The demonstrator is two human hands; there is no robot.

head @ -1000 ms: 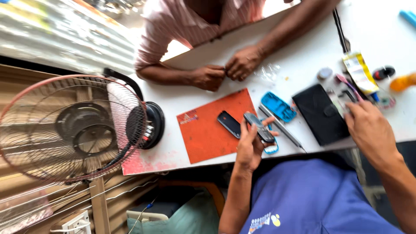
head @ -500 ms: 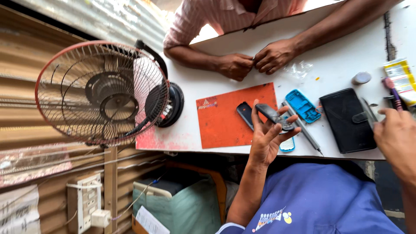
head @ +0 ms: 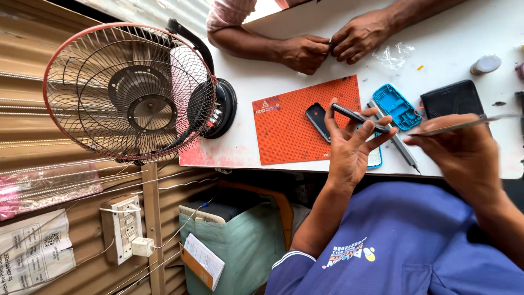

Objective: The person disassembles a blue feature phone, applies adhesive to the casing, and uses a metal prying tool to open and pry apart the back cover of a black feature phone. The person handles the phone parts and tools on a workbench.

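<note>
My left hand (head: 349, 147) holds a small dark phone (head: 357, 117) flat on its fingertips, above the front edge of the white table (head: 273, 82). My right hand (head: 464, 150) grips thin metal tweezers (head: 464, 124) whose tip points right, away from the phone. Under my left hand lie an orange work mat (head: 289, 131), a black phone cover (head: 317, 120) on it, a blue phone shell (head: 397, 106) and a screwdriver (head: 401, 150).
Across the table another person's two hands (head: 327, 46) rest together. A table fan (head: 128, 93) stands at the table's left end. A black wallet case (head: 452, 98), a plastic wrap and a small round cap lie at right. A wall socket (head: 123, 224) and a green box sit below.
My right hand has come in from the right edge and now holds the tweezers up beside the phone. The view has shifted left and down; my left hand keeps the phone.
</note>
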